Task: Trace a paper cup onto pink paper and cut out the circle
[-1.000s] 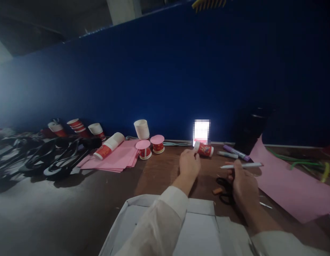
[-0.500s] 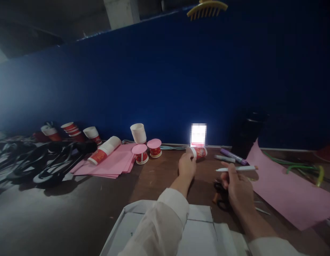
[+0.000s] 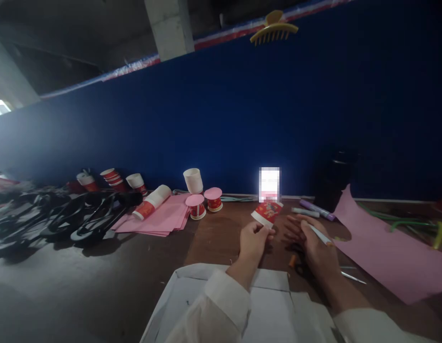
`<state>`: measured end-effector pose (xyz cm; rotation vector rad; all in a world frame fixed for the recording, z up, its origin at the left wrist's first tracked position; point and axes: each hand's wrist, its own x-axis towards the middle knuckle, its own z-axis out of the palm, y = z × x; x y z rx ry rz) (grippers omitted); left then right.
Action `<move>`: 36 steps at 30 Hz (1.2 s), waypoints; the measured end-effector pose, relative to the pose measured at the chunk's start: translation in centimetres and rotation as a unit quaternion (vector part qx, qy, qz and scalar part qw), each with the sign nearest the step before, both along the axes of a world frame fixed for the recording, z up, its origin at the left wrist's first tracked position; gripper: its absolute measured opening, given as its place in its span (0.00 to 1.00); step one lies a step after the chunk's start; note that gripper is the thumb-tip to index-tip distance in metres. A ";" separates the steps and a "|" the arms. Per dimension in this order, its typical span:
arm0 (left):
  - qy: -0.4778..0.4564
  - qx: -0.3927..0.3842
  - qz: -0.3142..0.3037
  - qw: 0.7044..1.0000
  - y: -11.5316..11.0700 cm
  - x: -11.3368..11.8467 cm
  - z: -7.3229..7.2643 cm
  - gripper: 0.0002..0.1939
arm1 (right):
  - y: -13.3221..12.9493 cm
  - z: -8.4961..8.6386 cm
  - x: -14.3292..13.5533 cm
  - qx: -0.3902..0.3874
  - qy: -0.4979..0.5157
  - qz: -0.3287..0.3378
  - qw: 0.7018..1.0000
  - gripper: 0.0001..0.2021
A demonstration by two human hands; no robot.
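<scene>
My left hand point(image 3: 254, 244) pinches the white rim of a red printed paper cup point(image 3: 268, 212), which tilts mouth-down toward me just above the table. A white pen point(image 3: 320, 233) lies in my right hand point(image 3: 313, 243), held against the thumb with the other fingers stretched toward the cup. Under the right hand, scissors point(image 3: 299, 264) with dark handles are partly hidden. A bright pixelated patch covers whatever stands behind the cup. To the left are two small red cups topped with pink paper discs, one point(image 3: 196, 207) nearer and one point(image 3: 213, 200) farther back.
Pink sheets point(image 3: 163, 220) lie at left under a roll of stacked cups point(image 3: 152, 202). Black straps point(image 3: 88, 219) spread farther left. A larger pink sheet point(image 3: 381, 257), purple marker point(image 3: 317, 209) and dark bottle point(image 3: 333, 181) are at right. A white cardboard box point(image 3: 267, 295) sits in front of me.
My left hand has drawn the cup nearer and turned it from lying sideways to tilted mouth-down. The right hand's fingers have spread toward it, and the pen has swung to another angle.
</scene>
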<state>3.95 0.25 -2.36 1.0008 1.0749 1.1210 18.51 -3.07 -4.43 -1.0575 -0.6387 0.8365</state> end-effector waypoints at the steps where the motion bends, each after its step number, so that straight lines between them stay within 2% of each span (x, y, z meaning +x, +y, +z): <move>1: -0.016 -0.014 -0.017 1.000 -0.2 0.1 -0.5 0.08 | 0.1 0.0 -0.1 0.010 0.010 -0.001 1.000 0.22; 5: -0.078 -0.060 -0.068 0.993 -0.5 1.2 -1.9 0.13 | 0.5 0.0 -0.4 0.011 0.031 -0.006 0.999 0.29; 9: -0.070 -0.049 -0.094 0.992 -0.9 2.2 -2.0 0.12 | 0.5 0.4 -1.0 -0.026 0.046 -0.020 0.998 0.34; 12: -0.040 -0.017 -0.111 0.993 -1.3 2.3 -1.8 0.12 | 0.2 1.2 -1.5 -0.046 0.017 -0.015 0.999 0.30; 15: -0.041 0.006 -0.152 0.988 -1.6 1.7 -1.4 0.15 | -0.1 1.8 -1.6 -0.032 0.037 0.032 0.998 0.25; 17: -0.096 -0.056 -0.211 0.971 -1.6 1.2 -1.2 0.21 | -0.3 2.1 -1.4 -0.034 0.079 0.061 0.994 0.23; 19: -0.193 -0.113 -0.232 0.947 -1.7 0.8 -1.0 0.25 | -0.5 2.1 -1.2 -0.049 0.117 0.069 0.990 0.22; 22: -0.331 -0.141 -0.186 0.914 -2.0 0.7 -0.8 0.21 | -0.6 2.0 -1.0 -0.058 0.144 0.081 0.985 0.23; 24: -0.369 -0.166 -0.172 0.898 -2.3 0.9 -0.7 0.16 | -0.5 1.8 -1.0 -0.042 0.150 0.097 0.983 0.23; 27: -0.378 -0.186 -0.165 0.892 -2.5 1.0 -0.5 0.13 | -0.3 1.5 -1.1 -0.014 0.143 0.117 0.983 0.23; 32: -0.395 -0.188 -0.116 0.892 -2.5 1.1 -0.4 0.09 | 0.0 1.5 -1.2 0.017 0.120 0.123 0.985 0.26; 36: -0.386 -0.188 -0.100 0.898 -2.8 1.4 -0.5 0.09 | -0.4 2.0 -1.7 -0.004 0.084 0.131 0.988 0.28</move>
